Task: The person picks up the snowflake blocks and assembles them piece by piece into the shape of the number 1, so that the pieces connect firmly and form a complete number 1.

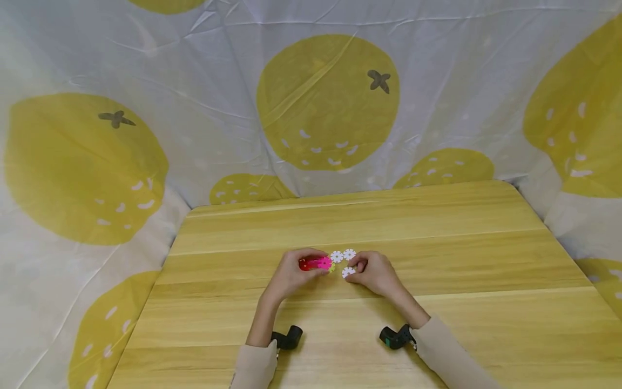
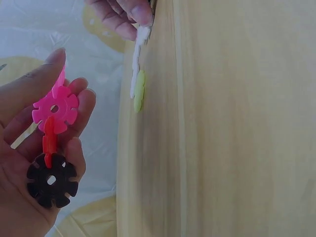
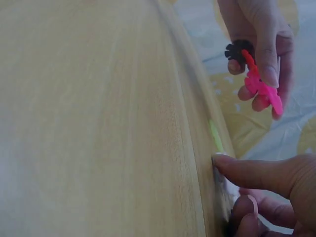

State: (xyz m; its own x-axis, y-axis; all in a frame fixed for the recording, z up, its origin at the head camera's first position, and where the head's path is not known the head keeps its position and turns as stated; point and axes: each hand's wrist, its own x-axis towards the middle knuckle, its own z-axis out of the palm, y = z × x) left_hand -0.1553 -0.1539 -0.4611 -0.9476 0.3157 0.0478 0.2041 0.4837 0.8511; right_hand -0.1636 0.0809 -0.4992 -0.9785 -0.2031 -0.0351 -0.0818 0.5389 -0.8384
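My left hand (image 1: 289, 274) holds a short chain of notched plastic snowflake discs, the thumb and fingertips on its pink end. In the left wrist view a pink disc (image 2: 64, 116) joins a red disc (image 2: 49, 140) seen edge-on, and a black disc (image 2: 40, 190) hangs over the palm. Across from it, my right hand (image 1: 380, 274) pinches a white snowflake disc (image 1: 347, 272) by its right edge, at the tabletop. Two more white discs (image 1: 337, 256) lie just beyond, side by side. A yellow-green disc (image 1: 332, 268) sits partly hidden behind the left fingertips.
The wooden table (image 1: 427, 227) stretches out around both hands. Behind it hangs a pale cloth (image 1: 218, 108) printed with yellow fruit. Black wrist cameras (image 1: 291, 337) sit beneath both forearms, near the beige sleeves (image 1: 449, 348).
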